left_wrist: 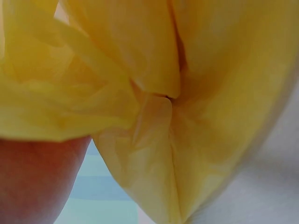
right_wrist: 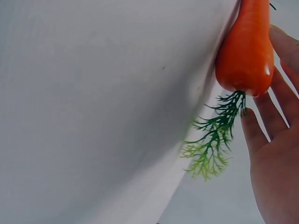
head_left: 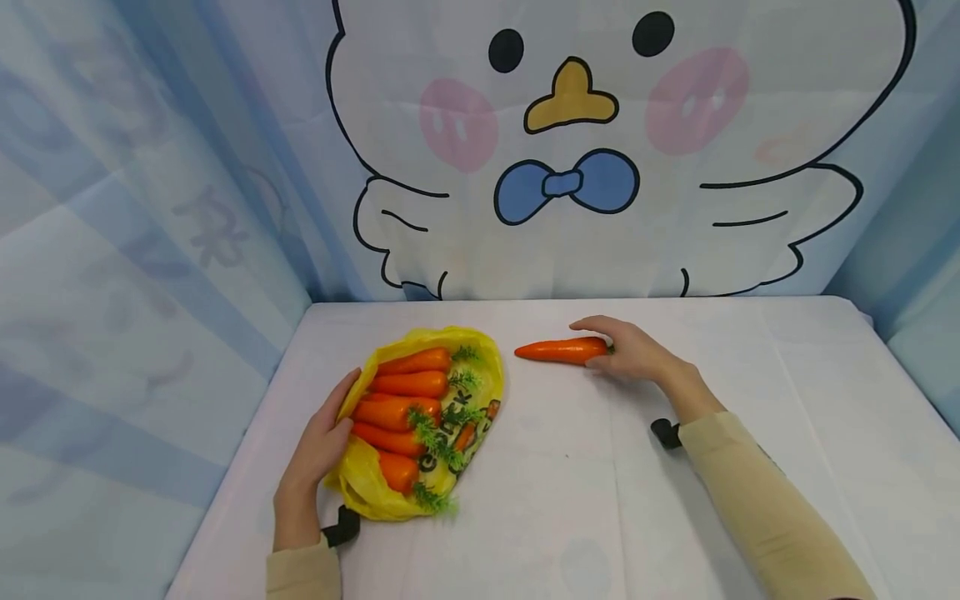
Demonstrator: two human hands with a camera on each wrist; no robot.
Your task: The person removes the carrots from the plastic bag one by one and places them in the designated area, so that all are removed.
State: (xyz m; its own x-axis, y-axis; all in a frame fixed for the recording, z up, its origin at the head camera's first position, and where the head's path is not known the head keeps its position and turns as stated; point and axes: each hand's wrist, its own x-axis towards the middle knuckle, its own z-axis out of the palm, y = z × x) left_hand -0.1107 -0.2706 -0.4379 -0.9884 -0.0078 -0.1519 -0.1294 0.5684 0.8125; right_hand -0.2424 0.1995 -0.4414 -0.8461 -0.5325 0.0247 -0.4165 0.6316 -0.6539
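Observation:
A yellow plastic bag (head_left: 360, 487), its mouth spread wide, lies on the left of the table with several toy carrots (head_left: 408, 384) in it, their green tops pointing right. My left hand (head_left: 318, 442) holds the bag's left edge, fingers partly hidden by the plastic. Yellow folds (left_wrist: 154, 140) fill most of the left wrist view. To the right of the bag, a single orange carrot (head_left: 558, 351) lies with its tip toward the left. My right hand (head_left: 633, 350) is at its leafy end, fingers spread around it. Green leaves (right_wrist: 217, 135) hang from the carrot in the right wrist view.
A white cloth covers the table (head_left: 540, 500). Behind it hangs a curtain (head_left: 600, 250) with a cartoon face and blue bow tie. A pale blue curtain (head_left: 150, 292) runs along the left side.

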